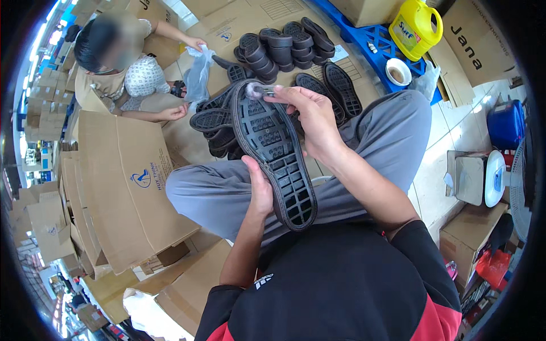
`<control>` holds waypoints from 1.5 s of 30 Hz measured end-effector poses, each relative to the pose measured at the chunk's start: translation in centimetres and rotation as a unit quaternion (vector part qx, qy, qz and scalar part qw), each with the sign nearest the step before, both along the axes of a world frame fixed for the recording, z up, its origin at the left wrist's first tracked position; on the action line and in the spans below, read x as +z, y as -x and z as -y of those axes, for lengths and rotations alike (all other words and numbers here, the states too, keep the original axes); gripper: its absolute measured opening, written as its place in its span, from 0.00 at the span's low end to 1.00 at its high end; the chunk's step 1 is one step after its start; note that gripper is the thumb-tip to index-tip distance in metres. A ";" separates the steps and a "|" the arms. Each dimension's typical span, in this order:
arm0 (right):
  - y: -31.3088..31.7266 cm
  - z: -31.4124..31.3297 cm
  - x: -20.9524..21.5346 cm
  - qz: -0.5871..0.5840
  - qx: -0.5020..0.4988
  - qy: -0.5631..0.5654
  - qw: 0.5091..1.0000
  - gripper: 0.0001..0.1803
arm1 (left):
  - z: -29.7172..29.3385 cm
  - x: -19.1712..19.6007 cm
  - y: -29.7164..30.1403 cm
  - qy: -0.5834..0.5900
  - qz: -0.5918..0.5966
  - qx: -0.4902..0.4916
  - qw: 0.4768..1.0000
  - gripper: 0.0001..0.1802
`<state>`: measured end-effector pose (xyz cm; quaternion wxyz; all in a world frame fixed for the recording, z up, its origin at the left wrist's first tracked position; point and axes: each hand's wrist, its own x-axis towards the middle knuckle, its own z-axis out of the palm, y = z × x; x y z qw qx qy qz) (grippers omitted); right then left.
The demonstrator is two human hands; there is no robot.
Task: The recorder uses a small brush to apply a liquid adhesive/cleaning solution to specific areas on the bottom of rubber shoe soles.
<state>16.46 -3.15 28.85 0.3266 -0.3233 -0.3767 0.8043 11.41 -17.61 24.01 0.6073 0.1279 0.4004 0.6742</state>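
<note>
A dark shoe sole (272,145) is tilted above my lap, its gridded, studded side facing up. My left hand (260,186) grips its left edge near the middle, the thumb along the rim. Between the fingers of my right hand (314,116) is a small applicator (255,91) with a fuzzy whitish tip, which touches the toe end of the sole. Just beyond lie loose soles (211,120), some stacked. Two more soles (343,88) rest side by side to the right, and piles of brown soles (280,50) stand farther back.
At the left, another person (116,62) holds a translucent plastic bag (199,74). A large cardboard box (122,187) stands by my left knee. On a blue pallet (364,48) at the far right are a yellow jug (416,29) and a white bowl (392,72).
</note>
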 end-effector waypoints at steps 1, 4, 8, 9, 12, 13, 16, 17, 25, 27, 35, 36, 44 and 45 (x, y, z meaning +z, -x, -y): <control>0.0 -0.1 -0.2 -0.009 -0.004 0.013 1.000 0.09 | -0.2 -0.2 -0.1 -0.003 -0.034 0.008 0.999 0.48; 0.0 -0.2 -0.7 -0.017 -0.014 0.004 1.000 0.10 | -0.8 -0.5 -0.1 -0.020 -0.057 0.008 0.998 0.46; -0.2 0.2 -1.3 0.015 0.029 -0.086 0.996 0.10 | -1.0 -0.3 0.5 -0.019 -0.069 0.005 0.997 0.45; -0.4 0.5 -1.4 0.004 0.034 -0.087 0.996 0.10 | -1.1 -0.2 0.8 0.034 -0.089 0.040 0.995 0.45; -1.5 1.7 -1.5 0.155 0.107 -0.281 0.941 0.10 | -1.4 -0.1 1.8 0.109 -0.072 0.128 0.983 0.44; -2.1 2.3 -1.5 0.156 0.098 -0.299 0.936 0.09 | -1.6 -0.1 2.4 0.090 -0.092 0.145 0.981 0.45; -3.4 3.8 -1.6 0.195 0.088 -0.381 0.900 0.08 | -2.0 0.1 3.8 0.097 -0.114 0.190 0.970 0.47; -4.0 4.6 -1.6 0.169 0.084 -0.351 0.917 0.07 | -2.2 0.1 4.3 0.024 -0.111 0.154 0.982 0.48; -8.1 6.3 -0.6 0.228 0.189 -0.476 0.828 0.04 | -1.9 0.3 6.3 -0.083 -0.006 0.090 0.992 0.56; -7.9 4.5 0.0 0.203 0.173 -0.494 0.828 0.04 | -1.7 0.5 5.9 -0.044 0.007 0.087 0.995 0.55; -1.1 -3.8 2.5 0.101 -0.099 -0.823 0.550 0.09 | -1.7 0.9 2.7 -0.007 0.019 -0.011 1.000 0.54; -0.6 -4.2 2.6 0.098 -0.098 -0.824 0.549 0.09 | -1.7 0.8 2.5 0.008 0.000 -0.015 1.000 0.55; -2.4 -2.7 0.8 0.176 -0.058 -0.885 0.427 0.09 | -1.4 1.0 2.5 0.010 -0.019 0.017 1.000 0.51; -3.2 -1.9 0.5 0.184 -0.016 -0.869 0.459 0.08 | -1.5 1.1 2.8 -0.001 -0.043 0.021 0.999 0.50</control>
